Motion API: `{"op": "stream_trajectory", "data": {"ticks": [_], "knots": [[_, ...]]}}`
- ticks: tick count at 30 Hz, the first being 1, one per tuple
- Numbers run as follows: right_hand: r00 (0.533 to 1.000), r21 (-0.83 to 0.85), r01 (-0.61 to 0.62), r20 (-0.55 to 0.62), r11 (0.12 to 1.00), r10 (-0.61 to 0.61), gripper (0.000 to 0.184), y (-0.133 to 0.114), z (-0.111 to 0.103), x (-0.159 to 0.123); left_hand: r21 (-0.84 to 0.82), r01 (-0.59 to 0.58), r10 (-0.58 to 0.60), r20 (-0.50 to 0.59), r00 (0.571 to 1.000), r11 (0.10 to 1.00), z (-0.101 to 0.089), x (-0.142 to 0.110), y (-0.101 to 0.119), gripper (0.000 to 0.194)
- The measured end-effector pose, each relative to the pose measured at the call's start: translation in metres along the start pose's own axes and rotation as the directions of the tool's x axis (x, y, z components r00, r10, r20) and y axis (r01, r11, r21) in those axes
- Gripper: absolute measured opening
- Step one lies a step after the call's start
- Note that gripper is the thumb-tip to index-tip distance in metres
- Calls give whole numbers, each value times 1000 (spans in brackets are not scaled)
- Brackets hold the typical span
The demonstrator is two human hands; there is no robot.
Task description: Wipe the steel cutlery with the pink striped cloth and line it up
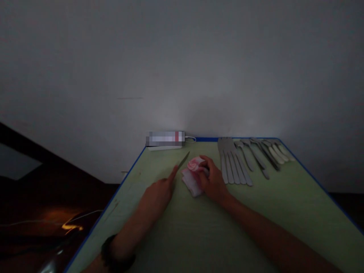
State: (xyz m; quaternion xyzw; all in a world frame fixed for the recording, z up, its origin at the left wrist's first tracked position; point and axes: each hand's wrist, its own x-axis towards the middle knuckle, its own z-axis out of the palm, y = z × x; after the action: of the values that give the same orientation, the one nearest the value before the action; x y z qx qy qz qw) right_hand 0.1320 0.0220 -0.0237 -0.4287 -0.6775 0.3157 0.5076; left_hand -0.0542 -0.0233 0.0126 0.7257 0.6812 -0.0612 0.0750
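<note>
My left hand (159, 193) is closed around the handle of a knife (183, 160), its index finger stretched along the top. The blade points up and to the right, away from me. Just right of the blade, my right hand (212, 181) grips a crumpled pink and white cloth (192, 182) between thumb and fingers. Blade and cloth look slightly apart. Most of the knife's handle is hidden by my left hand. Beyond my right hand lies a row of forks (234, 167), side by side with their tines toward the wall.
Right of the forks lie several spoons (257, 155), dark-handled cutlery (267, 153) and white-handled pieces (277, 154). A white power strip or box (165, 140), partly blurred, with a cable, stands at the back left. The pale green table (182, 239) has a blue edge and meets the wall.
</note>
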Motion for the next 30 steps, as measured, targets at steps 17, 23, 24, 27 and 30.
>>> {"op": "stream_trajectory", "data": {"ticks": [17,23,24,27,30], "knots": [[983,-21,-56,-174,998,52,17,3,0,2,-159,-93,82,-77,994,983,-10,30,12,51],[959,101,-133,-237,986,154,16,0,-5,5,-669,-135,124,-64,990,731,-9,26,-14,46],[950,142,-147,-254,979,180,17,1,-6,5,-733,-110,109,-49,993,672,-7,27,-15,47],[932,188,-156,-298,970,208,20,8,-10,8,-901,-55,68,-28,997,430,-1,30,-14,42],[919,226,-196,-298,954,259,24,18,-12,10,-976,-44,66,-31,997,215,3,31,-6,36]]}}
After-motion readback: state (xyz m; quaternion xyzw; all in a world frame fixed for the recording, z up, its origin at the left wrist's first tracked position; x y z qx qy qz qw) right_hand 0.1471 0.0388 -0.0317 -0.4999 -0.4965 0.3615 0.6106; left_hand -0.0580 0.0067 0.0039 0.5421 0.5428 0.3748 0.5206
